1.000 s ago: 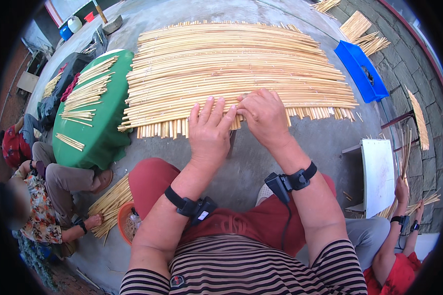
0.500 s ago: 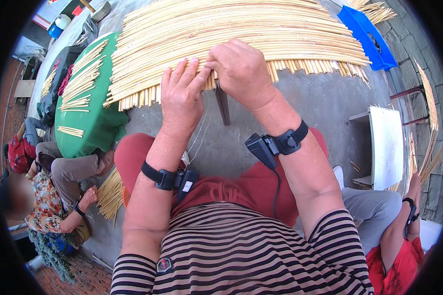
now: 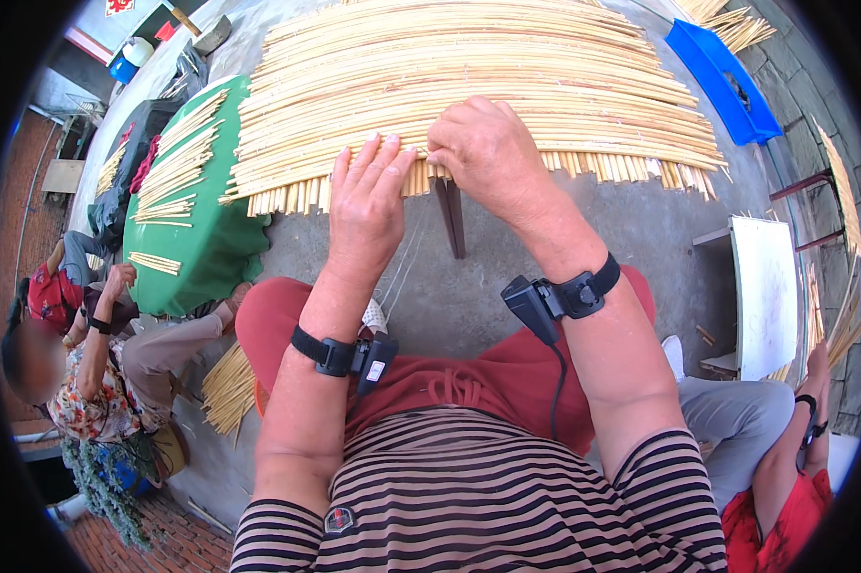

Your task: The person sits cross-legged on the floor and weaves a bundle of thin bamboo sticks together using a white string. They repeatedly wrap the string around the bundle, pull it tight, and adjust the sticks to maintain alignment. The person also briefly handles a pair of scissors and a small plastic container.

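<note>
A wide mat of pale straight reed stalks [image 3: 468, 81], tied across with thin thread, lies in front of me. At its near edge my left hand [image 3: 367, 215] rests with fingers stretched out over the stalks. Just right of it, my right hand [image 3: 492, 158] is closed in a pinch at the same edge. Whatever sits between those fingertips is hidden. Under the mat, short stalk ends [image 3: 301, 198] stick out in a row. A dark narrow leg [image 3: 449, 220] stands below my right hand, and pale strings hang near it.
At left, a green-covered table [image 3: 177, 253] carries bundles of stalks; a person in a floral shirt [image 3: 77, 382] sits beside it. Loose stalks [image 3: 228, 392] lie on the floor. A blue tray [image 3: 726, 86] and a white panel [image 3: 766, 296] are at right, near another person's knee [image 3: 769, 411].
The whole view has shifted slightly, moving the mat down and right in the picture. Both hands stay at the mat's near edge. The person at left has raised a hand towards the green table.
</note>
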Available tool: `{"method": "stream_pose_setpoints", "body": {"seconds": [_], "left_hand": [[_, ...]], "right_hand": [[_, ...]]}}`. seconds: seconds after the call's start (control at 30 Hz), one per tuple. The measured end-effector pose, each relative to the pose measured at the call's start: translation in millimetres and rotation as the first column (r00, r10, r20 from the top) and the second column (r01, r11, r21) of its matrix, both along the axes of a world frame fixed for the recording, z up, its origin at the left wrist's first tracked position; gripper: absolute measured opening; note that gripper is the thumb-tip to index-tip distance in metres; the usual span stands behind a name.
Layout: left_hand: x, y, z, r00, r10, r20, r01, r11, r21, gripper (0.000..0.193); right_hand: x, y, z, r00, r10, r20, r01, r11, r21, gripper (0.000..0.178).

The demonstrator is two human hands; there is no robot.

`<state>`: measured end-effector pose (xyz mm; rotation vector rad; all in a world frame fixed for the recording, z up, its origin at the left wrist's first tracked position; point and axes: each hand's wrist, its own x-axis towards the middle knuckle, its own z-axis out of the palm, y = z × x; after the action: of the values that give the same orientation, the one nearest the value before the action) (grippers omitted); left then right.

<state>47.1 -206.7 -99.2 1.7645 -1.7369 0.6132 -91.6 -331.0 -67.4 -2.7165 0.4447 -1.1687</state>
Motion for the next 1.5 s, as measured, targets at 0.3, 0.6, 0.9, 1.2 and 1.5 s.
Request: {"method": "stream_pose_setpoints", "body": {"seconds": [0.3,0.6,0.9,1.2,1.5], "left_hand": [[1,1,-4,0.999,-0.007,-0.031,0.007,1.000,-0.019,0.031],[6,3,-3,1.000,0.000,0.027,0.000,1.000,-0.010,0.035],[0,5,3,0.996,-0.001,0.090,0.003,1.000,-0.027,0.038],[9,7,2,0.997,-0.052,0.065,0.055,0.998,-0.044,0.036],[18,11,-2,0.996,-0.070,0.053,0.070,0.998,-0.008,0.036]], "right_hand": [[15,21,-8,0.992,-0.115,0.055,0.119,0.990,-0.070,0.005],[16,12,-3,0.989,0.049,0.140,-0.035,0.994,-0.103,0.011],[9,16,13,0.977,0.063,0.205,-0.024,0.982,-0.188,0.010],[-18,2,45,0.974,-0.125,0.189,0.057,0.942,0.332,0.022],[18,23,1,0.997,-0.066,-0.029,0.066,0.998,-0.008,0.013]]}}
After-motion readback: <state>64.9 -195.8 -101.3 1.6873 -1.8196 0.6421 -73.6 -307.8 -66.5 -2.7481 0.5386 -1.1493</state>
